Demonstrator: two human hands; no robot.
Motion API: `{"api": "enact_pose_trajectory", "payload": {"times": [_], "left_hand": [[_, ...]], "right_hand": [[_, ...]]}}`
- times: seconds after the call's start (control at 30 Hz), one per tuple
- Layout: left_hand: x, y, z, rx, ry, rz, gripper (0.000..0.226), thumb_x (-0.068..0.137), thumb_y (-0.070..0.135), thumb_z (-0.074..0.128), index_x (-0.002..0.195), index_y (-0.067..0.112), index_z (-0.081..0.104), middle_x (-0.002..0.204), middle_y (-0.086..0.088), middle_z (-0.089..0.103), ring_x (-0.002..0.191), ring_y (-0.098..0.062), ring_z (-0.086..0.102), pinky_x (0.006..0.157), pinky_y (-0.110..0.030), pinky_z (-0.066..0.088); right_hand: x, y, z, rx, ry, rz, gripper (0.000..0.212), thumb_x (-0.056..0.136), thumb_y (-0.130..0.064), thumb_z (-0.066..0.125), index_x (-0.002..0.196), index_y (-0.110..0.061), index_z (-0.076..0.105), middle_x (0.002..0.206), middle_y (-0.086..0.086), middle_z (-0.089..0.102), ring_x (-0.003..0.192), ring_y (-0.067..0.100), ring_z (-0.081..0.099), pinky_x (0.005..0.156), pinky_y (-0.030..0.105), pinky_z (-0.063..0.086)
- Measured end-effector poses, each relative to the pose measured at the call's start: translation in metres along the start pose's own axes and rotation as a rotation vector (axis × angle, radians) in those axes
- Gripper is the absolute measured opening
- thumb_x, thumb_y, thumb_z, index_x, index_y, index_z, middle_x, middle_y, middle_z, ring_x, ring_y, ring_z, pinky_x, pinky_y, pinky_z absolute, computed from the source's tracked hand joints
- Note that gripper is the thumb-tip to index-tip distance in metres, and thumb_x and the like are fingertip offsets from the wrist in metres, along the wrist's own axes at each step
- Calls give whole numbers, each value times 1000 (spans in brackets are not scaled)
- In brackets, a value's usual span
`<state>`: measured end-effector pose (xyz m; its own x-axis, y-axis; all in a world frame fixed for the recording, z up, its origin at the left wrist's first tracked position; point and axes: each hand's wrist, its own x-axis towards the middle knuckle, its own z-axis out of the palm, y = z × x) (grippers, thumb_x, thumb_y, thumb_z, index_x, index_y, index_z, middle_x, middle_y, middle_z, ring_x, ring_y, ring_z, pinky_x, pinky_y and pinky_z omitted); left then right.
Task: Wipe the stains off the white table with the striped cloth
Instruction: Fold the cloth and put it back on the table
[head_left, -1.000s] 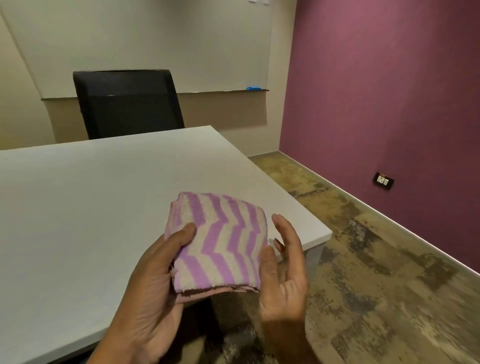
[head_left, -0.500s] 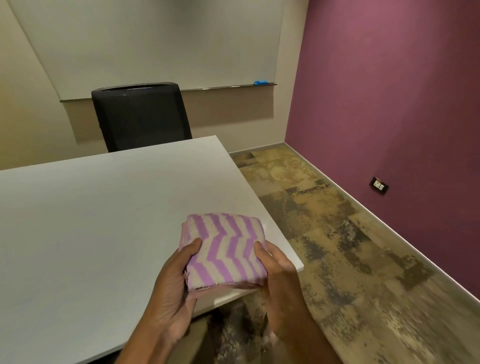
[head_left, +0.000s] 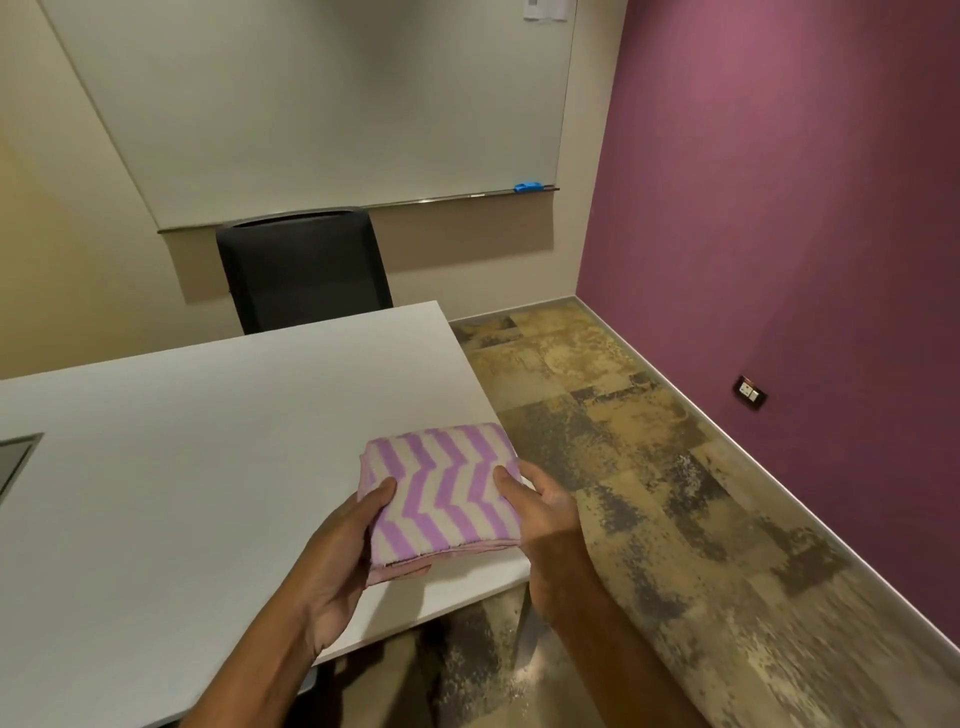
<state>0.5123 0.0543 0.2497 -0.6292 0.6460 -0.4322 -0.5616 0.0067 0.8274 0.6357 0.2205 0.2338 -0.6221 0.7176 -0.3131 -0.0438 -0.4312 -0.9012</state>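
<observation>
1. White table (head_left: 208, 467): it's spreading from 9 to 12 o'clock of the view. No stains are showing on the visible top, so prob. the first job is scanning the surface at a low angle before wiping. A grey inset panel (head_left: 15, 457) is sitting at the 9 o'clock edge; better to be steering the pad round it.
2. Black chair (head_left: 306, 270): it's standing at 12 o'clock, beyond the far edge, well apart from the hands and not getting in the way.
3. Striped cloth (head_left: 441, 493): folded into a thick pad, it's hanging over the table's near-right corner, approx. 5 o'clock of the top. Can't tell if its underside is touching the surface. Judging it's best kept folded, since a flat pad is giving even pressure and fresh faces to flip to.
4. Left hand (head_left: 343, 545): it's gripping the cloth's 8 o'clock edge, thumb on top, fingers curled underneath.
5. Right hand (head_left: 540, 514): it's gripping the 3 o'clock edge the same way, thumb on top, fingers wrapping below.
6. Next, imo: one hand should be laying the pad flat w/ a spread palm, the other letting go. Then working in overlapping strokes from 12 back toward 6 o'clock, so dirt is coming to the near edge, not spreading.
</observation>
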Motion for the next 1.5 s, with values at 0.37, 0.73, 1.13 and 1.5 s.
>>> {"api": "enact_pose_trajectory", "payload": {"times": [0.37, 0.73, 1.13, 1.5], "left_hand": [[23, 24, -1, 138, 46, -71, 34, 97, 41, 67, 124, 21, 66, 107, -6, 82, 91, -26, 81, 72, -42, 67], [77, 46, 24, 258, 124, 0, 28, 102, 39, 61, 126, 26, 67, 107, 0, 82, 103, -27, 77, 100, -54, 59], [134, 28, 107, 223, 313, 15, 25, 106, 33, 54, 125, 24, 67, 103, 2, 83, 86, -15, 80, 62, -27, 60], [152, 11, 219, 38, 565, 111, 28, 105, 34, 58, 128, 19, 64, 112, -6, 80, 100, -27, 78, 73, -37, 66]], "right_hand": [[21, -33, 13, -161, -38, -15, 33, 96, -29, 73, 127, -26, 62, 115, 6, 75, 93, 21, 78, 66, 34, 65], [82, -53, 20, -233, -27, 30, 29, 97, -22, 72, 124, -16, 69, 106, 3, 77, 76, 0, 75, 61, 16, 56], [187, -90, -44, -373, -227, 22, 27, 96, -28, 72, 123, -24, 71, 111, 2, 78, 93, 18, 78, 80, 38, 66], [255, -169, -100, -413, -565, 89, 28, 99, -28, 68, 127, -25, 65, 116, 3, 76, 100, 20, 76, 74, 30, 64]]}}
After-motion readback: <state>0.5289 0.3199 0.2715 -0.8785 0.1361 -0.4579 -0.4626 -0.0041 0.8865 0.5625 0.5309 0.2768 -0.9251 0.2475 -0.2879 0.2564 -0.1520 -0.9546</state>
